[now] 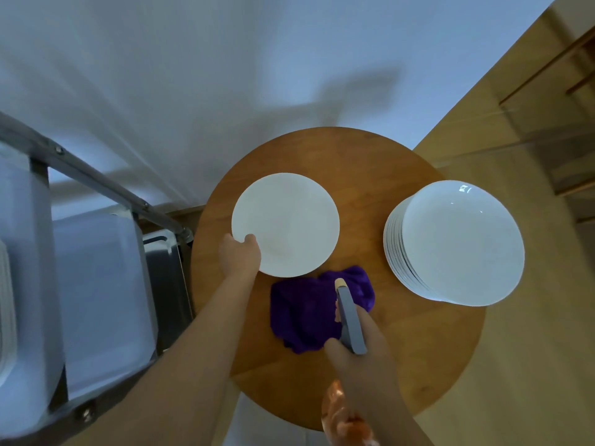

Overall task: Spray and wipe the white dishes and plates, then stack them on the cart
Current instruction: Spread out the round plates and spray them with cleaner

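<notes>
A single white plate (pixel 286 224) sits on the round wooden tabletop (pixel 418 349), just ahead of the left hand (pixel 240 255), which grips its near-left rim with the thumb curled over the edge. The right hand (pixel 360 342) is closed around a spray bottle (pixel 349 320), whose grey head and pale nozzle point forward toward the plate; the bottle's amber body shows below the wrist. The two hands are apart, the left one forward and to the left of the right. Under and just ahead of the right hand lies a crumpled purple cloth (pixel 306 310), close to the near edge of the plate. Off to the right of the right hand stands a stack of white plates (pixel 457 243), leaning slightly, well apart from the single plate. To the left of the left arm is a metal cart (pixel 96 175) carrying pale plastic bins (pixel 99 304). Beyond the tabletop rises a white wall (pixel 225 59).
</notes>
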`<action>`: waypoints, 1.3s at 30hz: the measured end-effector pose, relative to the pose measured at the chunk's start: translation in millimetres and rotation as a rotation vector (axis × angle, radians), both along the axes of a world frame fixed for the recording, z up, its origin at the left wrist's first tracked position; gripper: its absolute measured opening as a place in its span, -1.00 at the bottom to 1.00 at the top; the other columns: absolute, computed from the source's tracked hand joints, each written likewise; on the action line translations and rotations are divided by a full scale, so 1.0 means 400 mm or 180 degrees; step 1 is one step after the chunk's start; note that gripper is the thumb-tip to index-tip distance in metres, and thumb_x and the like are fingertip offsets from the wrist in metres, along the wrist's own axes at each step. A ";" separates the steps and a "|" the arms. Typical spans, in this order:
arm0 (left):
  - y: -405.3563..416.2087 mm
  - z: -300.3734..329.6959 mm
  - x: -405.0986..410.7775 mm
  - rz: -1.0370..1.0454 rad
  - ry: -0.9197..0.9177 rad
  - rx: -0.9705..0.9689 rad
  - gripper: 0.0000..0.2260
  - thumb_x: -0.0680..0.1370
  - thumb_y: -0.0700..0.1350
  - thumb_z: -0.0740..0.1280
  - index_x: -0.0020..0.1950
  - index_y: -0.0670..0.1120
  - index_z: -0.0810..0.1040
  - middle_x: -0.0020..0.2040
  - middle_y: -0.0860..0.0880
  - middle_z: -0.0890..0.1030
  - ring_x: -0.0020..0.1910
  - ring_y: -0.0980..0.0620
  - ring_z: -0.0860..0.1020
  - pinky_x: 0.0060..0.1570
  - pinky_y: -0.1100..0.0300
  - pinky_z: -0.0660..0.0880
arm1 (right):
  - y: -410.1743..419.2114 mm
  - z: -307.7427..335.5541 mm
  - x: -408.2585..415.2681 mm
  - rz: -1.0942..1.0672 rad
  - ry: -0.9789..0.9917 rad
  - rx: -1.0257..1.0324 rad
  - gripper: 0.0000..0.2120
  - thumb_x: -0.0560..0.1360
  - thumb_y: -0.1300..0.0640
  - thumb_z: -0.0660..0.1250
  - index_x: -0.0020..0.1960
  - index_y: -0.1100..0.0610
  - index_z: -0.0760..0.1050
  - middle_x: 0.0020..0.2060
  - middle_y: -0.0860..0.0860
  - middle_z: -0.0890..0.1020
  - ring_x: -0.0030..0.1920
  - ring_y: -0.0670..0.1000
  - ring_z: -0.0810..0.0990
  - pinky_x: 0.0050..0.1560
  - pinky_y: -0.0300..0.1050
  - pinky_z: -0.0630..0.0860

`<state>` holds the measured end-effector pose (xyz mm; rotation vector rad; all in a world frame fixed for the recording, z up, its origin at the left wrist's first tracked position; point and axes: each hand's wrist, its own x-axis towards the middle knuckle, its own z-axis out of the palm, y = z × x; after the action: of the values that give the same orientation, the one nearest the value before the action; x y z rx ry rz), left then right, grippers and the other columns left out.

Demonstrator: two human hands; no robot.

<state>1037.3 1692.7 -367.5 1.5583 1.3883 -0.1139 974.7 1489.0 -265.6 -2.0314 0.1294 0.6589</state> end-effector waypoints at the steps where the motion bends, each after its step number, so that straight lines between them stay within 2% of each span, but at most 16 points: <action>1: -0.013 0.013 -0.003 -0.0149 0.0174 0.0241 -0.51 0.58 -0.06 0.25 0.47 -0.17 0.23 0.40 -0.18 0.36 0.32 -0.17 0.40 0.18 0.00 0.46 | -0.011 0.002 0.002 -0.0009 -0.0007 -0.0022 -0.66 0.41 0.33 0.36 0.15 0.13 0.44 -0.29 -0.15 0.42 -0.32 -0.13 0.44 -0.32 -0.38 0.41; 3: -0.059 0.051 -0.003 -0.0474 0.0306 0.0859 -0.40 0.55 -0.03 0.30 0.52 -0.13 0.14 0.46 -0.15 0.26 0.42 -0.17 0.27 0.33 -0.07 0.32 | -0.035 0.005 0.008 -0.0097 -0.0053 -0.0083 -0.67 0.40 0.32 0.37 0.13 0.17 0.43 -0.32 -0.12 0.42 -0.33 -0.11 0.43 -0.36 -0.41 0.41; 4: -0.091 0.073 0.003 -0.0626 0.0142 0.1128 -0.45 0.55 -0.03 0.31 0.49 -0.11 0.21 0.43 -0.14 0.31 0.40 -0.15 0.28 0.32 -0.05 0.31 | -0.051 0.008 0.011 -0.0167 -0.0070 -0.0091 -0.67 0.39 0.31 0.39 0.12 0.15 0.42 -0.30 -0.11 0.43 -0.31 -0.10 0.46 -0.36 -0.43 0.41; 5: -0.127 0.093 0.012 -0.0813 -0.0159 0.1294 -0.58 0.56 -0.03 0.29 0.39 -0.10 0.35 0.33 -0.13 0.42 0.33 -0.13 0.36 0.25 0.00 0.38 | -0.059 0.010 0.018 -0.0243 -0.0083 -0.0067 -0.65 0.39 0.27 0.40 0.13 0.12 0.41 -0.29 -0.12 0.45 -0.29 -0.09 0.48 -0.36 -0.45 0.42; 7: -0.209 0.129 0.034 -0.1158 -0.0765 0.1067 -0.86 0.60 -0.03 0.21 -0.02 -0.05 0.52 -0.06 -0.04 0.57 0.02 -0.05 0.53 -0.11 0.22 0.45 | -0.093 0.020 0.031 -0.0429 -0.0158 0.0062 -0.60 0.33 0.18 0.40 0.14 0.14 0.42 -0.29 -0.13 0.45 -0.30 -0.11 0.47 -0.32 -0.47 0.40; 8: -0.252 0.146 0.047 -0.1367 -0.0871 0.0832 -0.80 0.61 0.00 0.17 -0.16 -0.02 0.47 -0.20 0.02 0.55 -0.12 0.00 0.53 -0.23 0.27 0.39 | -0.114 0.024 0.040 -0.0585 -0.0155 0.0143 -0.61 0.34 0.22 0.40 0.15 0.17 0.44 -0.32 -0.16 0.44 -0.32 -0.13 0.45 -0.30 -0.48 0.39; 10: -0.333 0.171 0.080 -0.1945 -0.0702 0.0563 -0.70 0.61 0.13 0.12 -0.23 0.01 0.41 -0.30 0.07 0.50 -0.24 0.07 0.50 -0.28 0.23 0.35 | -0.167 0.035 0.055 -0.0720 -0.0147 0.0169 -0.72 0.39 0.33 0.38 0.05 0.12 0.47 -0.37 -0.21 0.46 -0.35 -0.16 0.48 -0.32 -0.47 0.40; 13: -0.446 0.187 0.131 -0.2739 -0.0195 0.0610 -0.56 0.54 0.31 0.10 -0.24 -0.03 0.38 -0.35 0.06 0.44 -0.35 0.13 0.43 -0.39 0.23 0.31 | -0.249 0.056 0.078 -0.0704 -0.0202 0.0063 -0.79 0.40 0.31 0.38 -0.06 0.09 0.44 -0.42 -0.14 0.45 -0.41 -0.12 0.45 -0.42 -0.37 0.39; 15: -0.497 0.180 0.159 -0.2979 0.0074 0.0781 -0.53 0.52 0.35 0.10 -0.17 -0.05 0.43 -0.30 0.03 0.49 -0.32 0.11 0.46 -0.38 0.26 0.34 | -0.295 0.066 0.102 -0.0712 -0.0231 0.0128 -0.76 0.41 0.31 0.38 -0.14 -0.01 0.43 -0.47 -0.15 0.46 -0.44 -0.15 0.45 -0.44 -0.37 0.40; 19: -0.535 0.162 0.180 -0.2814 0.0323 0.1164 -0.57 0.58 0.23 0.14 0.11 -0.10 0.51 -0.04 -0.04 0.59 -0.06 0.03 0.56 -0.14 0.20 0.48 | -0.367 0.076 0.147 -0.0630 -0.0400 0.0052 -0.69 0.42 0.33 0.34 -0.18 -0.07 0.36 -0.43 -0.05 0.40 -0.43 -0.06 0.40 -0.44 -0.42 0.40; 24: -0.521 0.159 0.192 -0.2386 0.0372 0.1106 -0.73 0.56 0.06 0.28 0.06 -0.14 0.42 -0.12 -0.03 0.48 -0.13 0.05 0.47 -0.20 0.21 0.38 | -0.418 0.083 0.185 -0.0316 -0.0391 0.0110 -0.79 0.42 0.33 0.34 -0.06 0.08 0.43 -0.44 -0.11 0.36 -0.46 -0.13 0.37 -0.40 -0.43 0.38; 27: -0.520 0.164 0.204 -0.2513 0.0356 0.1140 -0.83 0.56 -0.02 0.29 -0.06 -0.09 0.37 -0.14 -0.04 0.48 -0.17 0.06 0.45 -0.22 0.24 0.36 | -0.430 0.075 0.196 -0.0202 -0.0401 0.0121 -0.81 0.43 0.32 0.34 -0.04 0.12 0.41 -0.43 -0.11 0.36 -0.45 -0.14 0.38 -0.38 -0.42 0.39; 30: -0.522 0.173 0.215 -0.2721 0.0507 0.1359 -0.85 0.58 -0.03 0.27 -0.08 -0.06 0.36 -0.18 0.01 0.45 -0.20 0.09 0.44 -0.27 0.28 0.33 | -0.434 0.067 0.209 -0.0194 -0.0301 0.0078 -0.80 0.44 0.27 0.35 -0.02 0.06 0.42 -0.40 -0.08 0.39 -0.41 -0.08 0.39 -0.39 -0.42 0.41; 34: -0.521 0.185 0.221 -0.2913 0.0715 0.1875 -0.84 0.60 -0.01 0.22 -0.11 -0.04 0.35 -0.31 0.07 0.38 -0.41 0.12 0.35 -0.47 0.34 0.16 | -0.433 0.056 0.228 -0.0123 -0.0217 0.0100 -0.76 0.44 0.26 0.34 -0.13 -0.06 0.37 -0.39 -0.06 0.40 -0.40 -0.08 0.38 -0.41 -0.39 0.39; 36: -0.517 0.183 0.219 -0.2910 0.0596 0.1827 -0.86 0.61 -0.02 0.19 -0.09 -0.05 0.32 -0.32 0.07 0.38 -0.41 0.11 0.36 -0.47 0.35 0.19 | -0.432 0.053 0.236 -0.0117 -0.0105 0.0137 -0.75 0.44 0.24 0.34 -0.13 -0.09 0.35 -0.36 -0.06 0.41 -0.39 -0.08 0.40 -0.40 -0.39 0.38; 39: -0.515 0.173 0.202 -0.2479 -0.0013 0.1254 -0.88 0.62 -0.05 0.19 -0.05 -0.07 0.30 -0.29 0.05 0.42 -0.37 0.12 0.43 -0.45 0.36 0.27 | -0.431 0.052 0.246 -0.0138 -0.0033 0.0208 -0.74 0.45 0.24 0.32 -0.11 -0.11 0.35 -0.36 -0.05 0.41 -0.40 -0.08 0.39 -0.42 -0.39 0.37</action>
<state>1118.3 1486.8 -298.4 2.3631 0.7521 -0.3189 1072.9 1316.5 -244.7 -1.9636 0.1436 0.6177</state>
